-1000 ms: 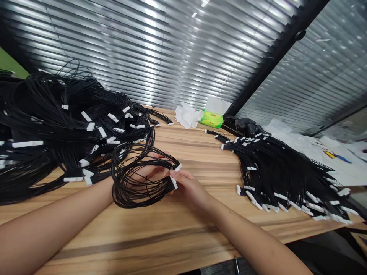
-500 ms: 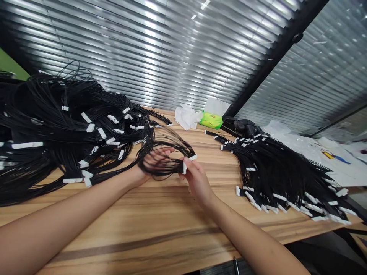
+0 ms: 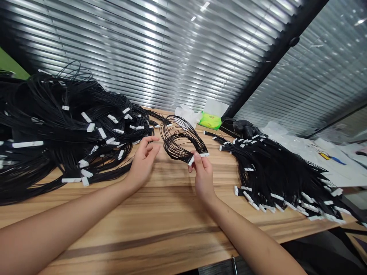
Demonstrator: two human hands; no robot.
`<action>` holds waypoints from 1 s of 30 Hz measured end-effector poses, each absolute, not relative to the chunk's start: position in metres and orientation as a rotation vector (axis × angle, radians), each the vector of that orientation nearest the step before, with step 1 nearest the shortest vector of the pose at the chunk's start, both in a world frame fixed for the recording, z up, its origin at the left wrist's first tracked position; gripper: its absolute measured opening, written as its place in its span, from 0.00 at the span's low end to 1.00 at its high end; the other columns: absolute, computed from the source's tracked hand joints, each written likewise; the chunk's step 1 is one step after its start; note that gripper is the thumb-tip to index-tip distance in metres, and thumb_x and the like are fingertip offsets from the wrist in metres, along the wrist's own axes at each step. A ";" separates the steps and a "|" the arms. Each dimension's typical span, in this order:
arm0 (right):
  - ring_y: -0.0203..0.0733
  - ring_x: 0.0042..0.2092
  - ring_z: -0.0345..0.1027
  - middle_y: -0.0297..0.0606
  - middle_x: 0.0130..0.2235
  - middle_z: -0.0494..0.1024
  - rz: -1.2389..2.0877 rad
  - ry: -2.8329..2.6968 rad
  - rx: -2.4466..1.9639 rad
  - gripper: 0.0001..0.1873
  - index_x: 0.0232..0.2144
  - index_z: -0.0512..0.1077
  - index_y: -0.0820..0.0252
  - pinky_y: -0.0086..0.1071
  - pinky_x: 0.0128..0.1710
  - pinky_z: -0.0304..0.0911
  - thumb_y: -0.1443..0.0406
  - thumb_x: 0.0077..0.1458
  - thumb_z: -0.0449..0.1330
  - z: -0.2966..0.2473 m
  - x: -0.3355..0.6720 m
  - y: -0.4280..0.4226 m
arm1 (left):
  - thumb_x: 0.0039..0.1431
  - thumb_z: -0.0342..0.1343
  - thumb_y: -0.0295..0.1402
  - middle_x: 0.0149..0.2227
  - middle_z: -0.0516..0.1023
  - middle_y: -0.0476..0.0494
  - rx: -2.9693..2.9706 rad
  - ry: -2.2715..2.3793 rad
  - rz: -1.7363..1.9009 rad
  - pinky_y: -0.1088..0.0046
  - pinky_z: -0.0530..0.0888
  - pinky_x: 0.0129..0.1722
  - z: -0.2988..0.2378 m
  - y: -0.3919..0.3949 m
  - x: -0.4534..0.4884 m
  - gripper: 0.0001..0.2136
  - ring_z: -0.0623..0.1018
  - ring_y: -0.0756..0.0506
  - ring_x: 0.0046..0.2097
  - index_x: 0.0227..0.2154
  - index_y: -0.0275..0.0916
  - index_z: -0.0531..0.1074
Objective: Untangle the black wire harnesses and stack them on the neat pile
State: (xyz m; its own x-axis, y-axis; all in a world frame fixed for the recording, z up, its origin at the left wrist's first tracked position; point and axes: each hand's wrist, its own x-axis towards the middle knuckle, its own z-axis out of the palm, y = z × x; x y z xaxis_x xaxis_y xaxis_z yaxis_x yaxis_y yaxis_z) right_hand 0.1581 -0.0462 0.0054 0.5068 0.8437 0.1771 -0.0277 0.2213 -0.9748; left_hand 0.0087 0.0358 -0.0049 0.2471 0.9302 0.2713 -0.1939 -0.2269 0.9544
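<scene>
My right hand (image 3: 203, 173) pinches a black wire harness (image 3: 176, 143) by its white connectors (image 3: 204, 154). The wires bend round in a loose loop above the table, standing out to the left of the fingers. Just left of that loop is my left hand (image 3: 145, 156), empty, with its fingers curved and apart. It does not touch the harness. A large heap of similar black wire harnesses (image 3: 34, 118) with white connectors lies to the left of my left hand. A second spread of harnesses (image 3: 281, 172) lies to the right, many of its connectors toward the front edge.
At the back of the wooden table (image 3: 137, 225) stand a green tissue pack (image 3: 210, 120) and crumpled white tissue (image 3: 185, 113). Metal blinds (image 3: 129, 49) rise behind. Clear plastic and a yellow-and-blue tool (image 3: 332, 157) lie on a white surface at far right.
My left hand has come out of the wire loop and moved left, its fingers opening. The harness, held in my right hand, has shifted slightly right and up.
</scene>
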 end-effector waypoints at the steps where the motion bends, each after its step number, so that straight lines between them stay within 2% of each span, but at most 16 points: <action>1: 0.35 0.24 0.54 0.27 0.20 0.62 0.716 -0.867 -1.209 0.18 0.33 0.70 0.60 0.31 0.28 0.54 0.51 0.54 0.56 0.005 0.157 -0.047 | 0.59 0.53 0.35 0.23 0.62 0.55 1.491 0.748 1.284 0.79 0.61 0.25 -0.004 0.033 0.008 0.08 0.62 0.54 0.23 0.39 0.41 0.67; 6: 0.35 0.25 0.56 0.27 0.20 0.62 0.735 -0.915 -1.230 0.18 0.34 0.71 0.60 0.30 0.28 0.55 0.51 0.55 0.55 0.001 0.153 -0.051 | 0.57 0.57 0.35 0.25 0.68 0.51 2.015 0.679 1.314 0.76 0.62 0.27 -0.003 0.022 0.003 0.05 0.65 0.52 0.27 0.33 0.40 0.75; 11: 0.35 0.25 0.56 0.28 0.21 0.63 0.743 -0.945 -1.236 0.17 0.35 0.72 0.60 0.30 0.28 0.55 0.52 0.56 0.55 -0.002 0.152 -0.053 | 0.55 0.60 0.35 0.25 0.74 0.50 2.190 0.655 1.338 0.75 0.63 0.28 -0.002 0.023 0.003 0.05 0.66 0.51 0.26 0.33 0.42 0.78; 15: 0.35 0.25 0.56 0.29 0.21 0.63 0.753 -0.955 -1.244 0.17 0.34 0.72 0.60 0.30 0.28 0.55 0.52 0.57 0.54 -0.004 0.152 -0.052 | 0.56 0.59 0.37 0.25 0.74 0.49 2.201 0.676 1.328 0.75 0.63 0.27 -0.003 0.023 0.004 0.06 0.65 0.51 0.25 0.33 0.42 0.78; 21: 0.35 0.25 0.56 0.29 0.20 0.62 0.742 -0.971 -1.265 0.19 0.28 0.70 0.59 0.29 0.27 0.55 0.50 0.56 0.54 -0.002 0.150 -0.053 | 0.57 0.57 0.37 0.25 0.73 0.49 2.211 0.680 1.300 0.75 0.64 0.28 -0.005 0.024 0.004 0.07 0.66 0.51 0.25 0.34 0.42 0.78; 30: 0.35 0.25 0.56 0.29 0.21 0.62 0.756 -0.979 -1.276 0.18 0.28 0.69 0.59 0.29 0.28 0.56 0.51 0.56 0.54 -0.002 0.151 -0.053 | 0.57 0.57 0.38 0.24 0.71 0.50 2.198 0.706 1.301 0.75 0.63 0.28 -0.003 0.022 0.004 0.08 0.65 0.51 0.25 0.34 0.43 0.78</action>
State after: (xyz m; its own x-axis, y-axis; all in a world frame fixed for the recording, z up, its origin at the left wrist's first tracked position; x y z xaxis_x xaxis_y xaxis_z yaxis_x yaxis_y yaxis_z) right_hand 0.1507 -0.0529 -0.0019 0.4166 0.8928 0.1712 0.0600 0.1609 -0.9851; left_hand 0.0045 0.0225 -0.0031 0.4130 0.6477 0.6402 0.1840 -0.7478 0.6379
